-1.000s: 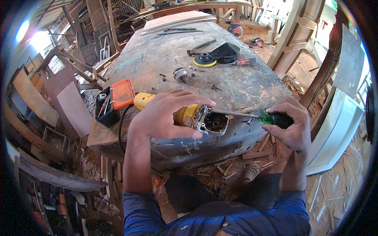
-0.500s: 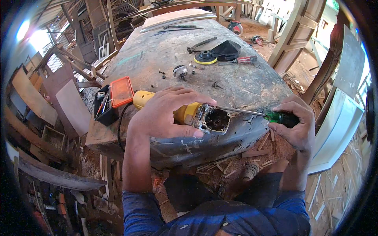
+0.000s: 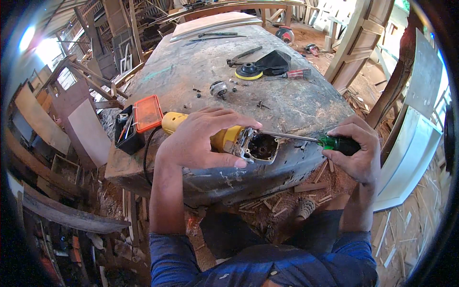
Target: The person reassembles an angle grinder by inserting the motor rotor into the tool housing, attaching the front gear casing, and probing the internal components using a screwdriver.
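My left hand point(image 3: 193, 136) is wrapped over a yellow power tool point(image 3: 224, 138) lying at the table's near edge. The tool's metal gear housing point(image 3: 246, 143) faces right, with its dark round cavity open. In my right hand point(image 3: 359, 149) is a screwdriver point(image 3: 330, 142) with a green handle, gripped between thumb and fingers. Its shaft points left to the upper rim of the housing, beside my left index fingertip; the exact contact of the tip cannot be made out. A detached metal gear head point(image 3: 218, 89) sits beyond the tool, with several small dark screws around it.
On the worn table point(image 3: 158, 91) lie a black-and-yellow backing pad point(image 3: 248, 71), a black pouch-like piece point(image 3: 275, 62), pliers point(image 3: 244, 56) and a red-handled screwdriver point(image 3: 297, 73). An open toolbox with an orange lid point(image 3: 147, 113) stands at the left edge. Wooden boards point(image 3: 215, 25) lie at the far end.
My right hand and the screwdriver have shifted slightly left, toward the gear housing. My left hand keeps its hold on the power tool.
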`<state>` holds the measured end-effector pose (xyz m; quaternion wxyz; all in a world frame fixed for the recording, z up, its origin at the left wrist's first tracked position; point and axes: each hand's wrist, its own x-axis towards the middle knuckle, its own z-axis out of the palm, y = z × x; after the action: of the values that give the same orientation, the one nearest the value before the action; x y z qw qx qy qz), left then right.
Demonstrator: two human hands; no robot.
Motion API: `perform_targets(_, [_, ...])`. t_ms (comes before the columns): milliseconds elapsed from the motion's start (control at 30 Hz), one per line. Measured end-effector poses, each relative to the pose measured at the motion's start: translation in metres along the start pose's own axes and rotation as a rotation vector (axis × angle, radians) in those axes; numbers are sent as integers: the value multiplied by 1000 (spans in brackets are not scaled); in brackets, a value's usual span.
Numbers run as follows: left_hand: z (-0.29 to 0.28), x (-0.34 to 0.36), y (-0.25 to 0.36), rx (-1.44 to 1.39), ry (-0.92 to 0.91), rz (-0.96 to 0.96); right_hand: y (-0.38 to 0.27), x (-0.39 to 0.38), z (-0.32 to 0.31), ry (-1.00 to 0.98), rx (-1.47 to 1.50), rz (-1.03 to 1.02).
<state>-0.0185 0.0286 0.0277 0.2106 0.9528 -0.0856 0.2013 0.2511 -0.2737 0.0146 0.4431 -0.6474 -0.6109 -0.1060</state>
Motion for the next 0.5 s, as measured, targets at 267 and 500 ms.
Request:
perform_targets(267, [-1,1,1,10,-8,-2,3,-2,-6,16,-7,-9])
perform_targets(500, [0,0,-1,-6,0,-7,-2,1,-3,26,-37,-43])
